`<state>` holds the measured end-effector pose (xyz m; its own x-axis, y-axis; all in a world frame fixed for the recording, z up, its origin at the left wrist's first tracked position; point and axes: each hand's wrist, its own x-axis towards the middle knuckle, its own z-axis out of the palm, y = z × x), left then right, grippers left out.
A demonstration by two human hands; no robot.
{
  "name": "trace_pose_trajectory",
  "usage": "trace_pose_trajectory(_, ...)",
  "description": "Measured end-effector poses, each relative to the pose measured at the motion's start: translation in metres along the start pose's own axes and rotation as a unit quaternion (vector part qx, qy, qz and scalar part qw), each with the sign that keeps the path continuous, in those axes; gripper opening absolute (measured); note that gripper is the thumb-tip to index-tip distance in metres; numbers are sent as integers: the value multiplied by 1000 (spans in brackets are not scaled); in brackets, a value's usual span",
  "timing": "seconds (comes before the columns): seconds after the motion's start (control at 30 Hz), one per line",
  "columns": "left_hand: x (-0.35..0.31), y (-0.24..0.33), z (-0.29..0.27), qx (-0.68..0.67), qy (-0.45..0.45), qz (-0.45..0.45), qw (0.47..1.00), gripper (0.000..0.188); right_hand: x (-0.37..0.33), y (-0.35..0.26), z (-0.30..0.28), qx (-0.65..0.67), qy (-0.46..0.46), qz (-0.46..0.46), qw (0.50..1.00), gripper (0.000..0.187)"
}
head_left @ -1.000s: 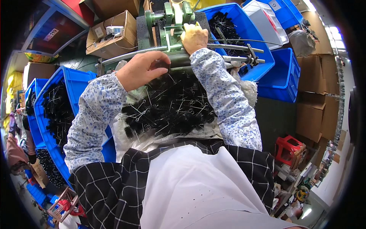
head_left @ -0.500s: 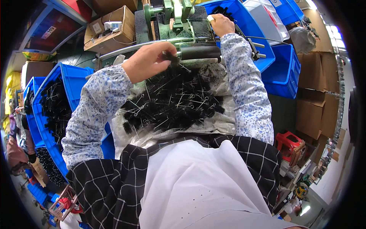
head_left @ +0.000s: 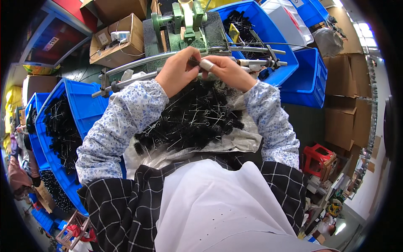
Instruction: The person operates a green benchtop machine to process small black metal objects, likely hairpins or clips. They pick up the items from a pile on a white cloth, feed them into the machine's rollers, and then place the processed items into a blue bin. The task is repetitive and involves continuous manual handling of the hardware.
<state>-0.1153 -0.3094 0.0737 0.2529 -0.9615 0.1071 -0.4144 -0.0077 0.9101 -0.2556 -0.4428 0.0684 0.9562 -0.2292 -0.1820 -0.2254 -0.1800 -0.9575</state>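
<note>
My left hand (head_left: 178,72) and my right hand (head_left: 228,72) meet in front of the machine, fingertips pinched together. Dark bristles of a small black wire brush (head_left: 193,62) show between them, mostly hidden by the fingers. A white wrap (head_left: 206,64) covers my right thumb. Below my hands a heap of black wire brushes (head_left: 191,119) with looped metal stems lies on a whitish sheet (head_left: 241,141) in front of me. Just beyond stands the green metal machine (head_left: 189,31), with metal rails (head_left: 140,62) running across its front.
At the right, a blue bin (head_left: 283,69) holds more brushes and a yellow piece (head_left: 234,32); another blue bin (head_left: 317,80) stands beside it. Blue bins with brushes (head_left: 61,130) are at my left. A cardboard box (head_left: 134,44) sits far left, a red stool (head_left: 317,159) at right.
My right hand has come from the machine's far right side toward me and left, meeting my left hand. My left hand has moved slightly right with the brush. The dark roller is no longer visible.
</note>
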Motion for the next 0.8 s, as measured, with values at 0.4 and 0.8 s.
trace_pose_trajectory(0.4, -35, -23, 25, 311, -310, -74, 896, 50, 74, 47, -52, -576, 341, -51, 742, 19)
trace_pose_trajectory(0.8, -20, -25, 16, 300, -360, -93, 879, 34, 88, 58, -54, -535, 326, -102, 773, 20)
